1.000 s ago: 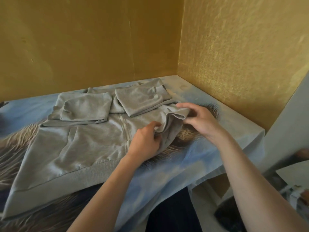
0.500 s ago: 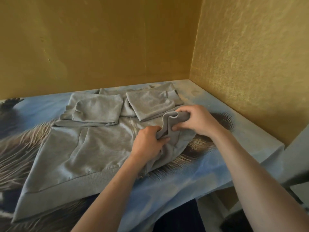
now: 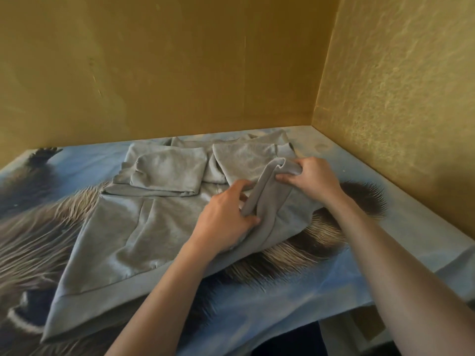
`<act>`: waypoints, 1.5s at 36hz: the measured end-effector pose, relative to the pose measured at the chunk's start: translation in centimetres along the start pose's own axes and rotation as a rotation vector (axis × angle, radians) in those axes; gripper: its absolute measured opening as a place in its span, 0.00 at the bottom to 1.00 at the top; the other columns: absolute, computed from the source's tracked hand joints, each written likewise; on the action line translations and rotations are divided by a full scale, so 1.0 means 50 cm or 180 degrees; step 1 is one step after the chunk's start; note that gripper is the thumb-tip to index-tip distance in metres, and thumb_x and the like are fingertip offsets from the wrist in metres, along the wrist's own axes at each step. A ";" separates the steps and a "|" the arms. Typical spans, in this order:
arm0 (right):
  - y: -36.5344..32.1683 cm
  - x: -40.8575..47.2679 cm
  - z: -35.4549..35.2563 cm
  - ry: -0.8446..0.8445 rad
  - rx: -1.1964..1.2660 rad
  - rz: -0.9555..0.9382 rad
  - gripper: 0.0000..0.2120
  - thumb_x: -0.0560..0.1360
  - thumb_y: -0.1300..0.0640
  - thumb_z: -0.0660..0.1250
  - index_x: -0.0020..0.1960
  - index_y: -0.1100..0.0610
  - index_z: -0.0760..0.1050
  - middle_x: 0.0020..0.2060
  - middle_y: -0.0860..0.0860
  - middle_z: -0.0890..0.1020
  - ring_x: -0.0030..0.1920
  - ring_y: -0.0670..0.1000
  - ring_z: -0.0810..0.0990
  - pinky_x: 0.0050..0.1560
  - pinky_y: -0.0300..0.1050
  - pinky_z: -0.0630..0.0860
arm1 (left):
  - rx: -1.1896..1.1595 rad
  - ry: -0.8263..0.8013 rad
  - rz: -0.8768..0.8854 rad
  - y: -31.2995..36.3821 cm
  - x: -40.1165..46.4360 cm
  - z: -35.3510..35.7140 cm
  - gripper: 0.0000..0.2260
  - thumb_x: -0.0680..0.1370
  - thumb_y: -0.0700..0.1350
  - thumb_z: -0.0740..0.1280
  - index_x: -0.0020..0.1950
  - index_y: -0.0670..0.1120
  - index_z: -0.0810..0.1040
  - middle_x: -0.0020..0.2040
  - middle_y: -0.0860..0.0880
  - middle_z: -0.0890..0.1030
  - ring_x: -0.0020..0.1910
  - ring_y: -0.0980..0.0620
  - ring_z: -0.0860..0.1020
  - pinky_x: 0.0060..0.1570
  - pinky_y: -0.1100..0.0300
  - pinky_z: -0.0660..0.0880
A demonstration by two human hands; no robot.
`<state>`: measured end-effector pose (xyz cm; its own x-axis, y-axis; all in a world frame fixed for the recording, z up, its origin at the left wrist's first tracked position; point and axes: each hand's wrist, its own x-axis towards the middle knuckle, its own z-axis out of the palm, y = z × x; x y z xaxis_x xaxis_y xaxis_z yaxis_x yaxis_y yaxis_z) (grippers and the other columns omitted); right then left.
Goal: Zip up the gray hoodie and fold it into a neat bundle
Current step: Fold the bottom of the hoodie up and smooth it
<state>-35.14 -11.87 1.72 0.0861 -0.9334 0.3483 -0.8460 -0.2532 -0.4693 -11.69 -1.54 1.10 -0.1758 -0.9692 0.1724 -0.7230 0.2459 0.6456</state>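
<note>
A blue bed cover [image 3: 295, 299] printed with a furry animal fills the surface beneath two yellow walls [image 3: 180, 73] that meet at the far right corner. The gray hoodie [image 3: 133, 232] lies flat across it, hem band along the near edge, both sleeves folded over the chest toward the far edge. Its right side is lifted into a raised fold between the hands. The left hand [image 3: 226, 222] pinches the lower part of that fold, while the right hand [image 3: 311, 179] grips its upper end, fingers curled round the cloth.
</note>
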 end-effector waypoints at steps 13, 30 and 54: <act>0.011 0.042 0.043 0.0179 -0.0256 0.0243 0.22 0.74 0.35 0.72 0.49 0.54 0.82 0.41 0.52 0.83 0.42 0.54 0.80 0.40 0.50 0.75 | 0.1505 0.0509 -0.0482 -0.049 -0.067 -0.095 0.16 0.78 0.49 0.68 0.65 0.59 0.73 0.56 0.51 0.82 0.57 0.43 0.80 0.49 0.51 0.74; 0.035 0.053 0.064 0.0091 -0.0421 0.0555 0.24 0.73 0.34 0.73 0.52 0.55 0.81 0.44 0.53 0.82 0.42 0.53 0.76 0.42 0.48 0.71 | 0.1524 0.0239 -0.0520 -0.125 -0.055 -0.102 0.14 0.81 0.63 0.62 0.49 0.54 0.78 0.48 0.56 0.80 0.49 0.50 0.79 0.45 0.53 0.76; 0.033 0.063 0.079 0.0311 -0.0432 0.0651 0.20 0.75 0.37 0.71 0.50 0.55 0.81 0.48 0.57 0.84 0.50 0.62 0.82 0.45 0.51 0.75 | 0.1628 0.1095 -0.1049 -0.176 0.020 -0.085 0.10 0.83 0.53 0.65 0.58 0.49 0.74 0.51 0.45 0.83 0.50 0.40 0.81 0.42 0.51 0.70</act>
<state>-34.18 -16.23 -1.15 -0.1396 -0.9311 0.3370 -0.9040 -0.0190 -0.4271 -2.64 -4.64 -1.25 0.2674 -0.9130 0.3080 -0.9408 -0.1784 0.2881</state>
